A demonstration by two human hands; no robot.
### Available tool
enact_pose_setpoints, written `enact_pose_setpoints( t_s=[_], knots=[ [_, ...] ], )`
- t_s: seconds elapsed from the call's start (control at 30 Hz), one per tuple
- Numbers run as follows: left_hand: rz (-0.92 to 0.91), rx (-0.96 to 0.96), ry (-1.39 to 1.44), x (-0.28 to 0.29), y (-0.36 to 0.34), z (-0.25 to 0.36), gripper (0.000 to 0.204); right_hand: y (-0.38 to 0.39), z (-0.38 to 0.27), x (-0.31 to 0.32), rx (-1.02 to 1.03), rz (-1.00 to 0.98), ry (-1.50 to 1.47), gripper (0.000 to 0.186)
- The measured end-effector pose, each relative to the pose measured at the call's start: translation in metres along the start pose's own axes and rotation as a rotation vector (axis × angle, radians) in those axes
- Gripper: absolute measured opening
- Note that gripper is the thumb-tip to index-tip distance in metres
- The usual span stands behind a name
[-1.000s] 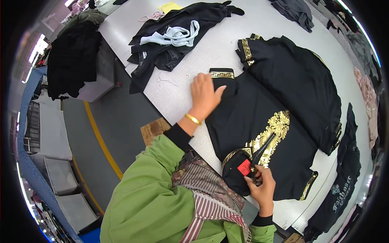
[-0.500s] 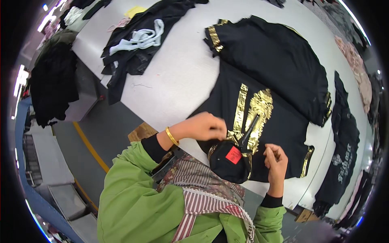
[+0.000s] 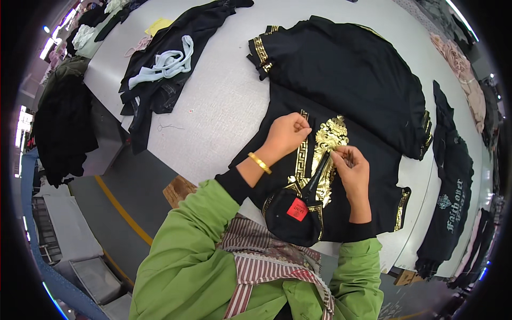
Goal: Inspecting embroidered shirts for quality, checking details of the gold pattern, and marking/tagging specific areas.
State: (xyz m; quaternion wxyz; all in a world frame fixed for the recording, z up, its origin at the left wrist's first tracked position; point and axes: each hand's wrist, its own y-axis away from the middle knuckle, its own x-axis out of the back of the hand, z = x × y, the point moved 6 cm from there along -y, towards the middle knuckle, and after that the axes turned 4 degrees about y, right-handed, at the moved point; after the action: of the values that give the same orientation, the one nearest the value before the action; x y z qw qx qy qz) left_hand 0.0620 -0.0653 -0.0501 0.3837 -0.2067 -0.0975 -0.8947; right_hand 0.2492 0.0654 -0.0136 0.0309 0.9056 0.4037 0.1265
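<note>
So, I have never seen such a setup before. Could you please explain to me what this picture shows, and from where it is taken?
There is no machine here: these are a person's own bare hands. A camera worn on the head looks down, and its wide lens bends straight edges. Left in the picture is the person's left.

On the pale table lies a black shirt with gold trim and a red label. Farther left, a pale strip rests on dark clothes.

The left hand is at a gold-trimmed band. The right hand has its fingertips at the tip of a narrow black piece; whether either hand grips firmly, I cannot tell.
</note>
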Motion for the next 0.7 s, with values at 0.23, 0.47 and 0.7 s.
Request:
enact_pose_setpoints(
  t_s=[0.23,0.47,0.7],
  knots=[
    [-0.085,0.081,0.435,0.007,0.019,-0.013,0.005,-0.053,0.001,-0.044,0.347,0.040,0.558,0.015],
    [0.247,0.175,1.059,0.045,0.035,-0.046,0.024,-0.052,-0.015,-0.062,0.442,-0.022,0.284,0.011],
    [0.130,-0.131,0.589,0.056,0.035,-0.020,0.036,-0.051,-0.011,-0.069,0.135,-0.117,0.026,0.006]
  ],
)
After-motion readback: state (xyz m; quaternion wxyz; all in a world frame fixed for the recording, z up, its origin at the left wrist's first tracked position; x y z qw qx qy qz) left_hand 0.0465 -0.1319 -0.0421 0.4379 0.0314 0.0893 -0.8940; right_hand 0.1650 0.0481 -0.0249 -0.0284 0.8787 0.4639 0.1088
